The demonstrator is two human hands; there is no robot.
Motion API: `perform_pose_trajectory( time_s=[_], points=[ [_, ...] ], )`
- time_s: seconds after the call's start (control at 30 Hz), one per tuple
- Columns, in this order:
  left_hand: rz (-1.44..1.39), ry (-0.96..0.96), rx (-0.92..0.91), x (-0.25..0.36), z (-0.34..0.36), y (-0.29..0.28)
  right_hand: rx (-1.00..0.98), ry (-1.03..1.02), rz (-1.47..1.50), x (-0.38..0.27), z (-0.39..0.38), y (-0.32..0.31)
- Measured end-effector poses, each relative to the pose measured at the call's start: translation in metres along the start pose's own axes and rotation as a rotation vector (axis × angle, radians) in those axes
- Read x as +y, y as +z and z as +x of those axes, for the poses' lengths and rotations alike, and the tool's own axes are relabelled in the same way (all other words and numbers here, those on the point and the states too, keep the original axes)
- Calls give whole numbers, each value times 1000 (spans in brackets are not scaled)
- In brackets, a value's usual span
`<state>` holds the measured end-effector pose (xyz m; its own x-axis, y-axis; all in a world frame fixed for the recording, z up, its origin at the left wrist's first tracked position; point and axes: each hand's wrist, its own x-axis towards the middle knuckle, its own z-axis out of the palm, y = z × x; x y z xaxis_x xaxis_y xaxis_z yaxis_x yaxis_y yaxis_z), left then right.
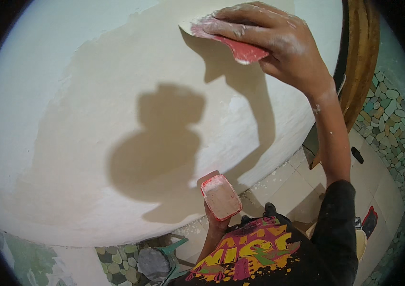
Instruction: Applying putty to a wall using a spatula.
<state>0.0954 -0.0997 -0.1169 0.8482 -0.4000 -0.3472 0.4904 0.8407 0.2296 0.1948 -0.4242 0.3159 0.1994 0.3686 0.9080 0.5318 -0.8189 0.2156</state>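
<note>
High on the pale wall [93, 57], which has a beige patch with uneven edges, my right hand [278, 45] grips a red flat flexible scraper [245, 51] with its white-smeared edge at the surface. White residue coats my fingers and wrist. Down at the lower middle, my left hand [213, 221] holds a red-rimmed rectangular container [221, 198] of pale putty, its fingers mostly hidden behind it. Shadows of my head, arm and the scraper fall across the wall.
A wooden frame [359, 57] edges the right side. Below are speckled floor tiles [283, 186] with pebble mosaic [388, 109], my shoes, a dark red-edged object [370, 221] at lower right, and a grey round object with green parts [152, 262] at lower left.
</note>
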Motion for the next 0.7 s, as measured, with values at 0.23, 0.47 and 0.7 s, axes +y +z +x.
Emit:
perform_pose_trajectory(
  time_s=[0.23,0.47,0.7],
  points=[
    [-36,10,-68,-2,-8,9,-351,-47,-64,-20,-83,15],
    [165,17,-108,-2,-4,9,-377,132,1,-49,-99,13],
    [-46,-49,-140,-7,-2,1,-16,115,-88,-21,5,5]
  ],
)
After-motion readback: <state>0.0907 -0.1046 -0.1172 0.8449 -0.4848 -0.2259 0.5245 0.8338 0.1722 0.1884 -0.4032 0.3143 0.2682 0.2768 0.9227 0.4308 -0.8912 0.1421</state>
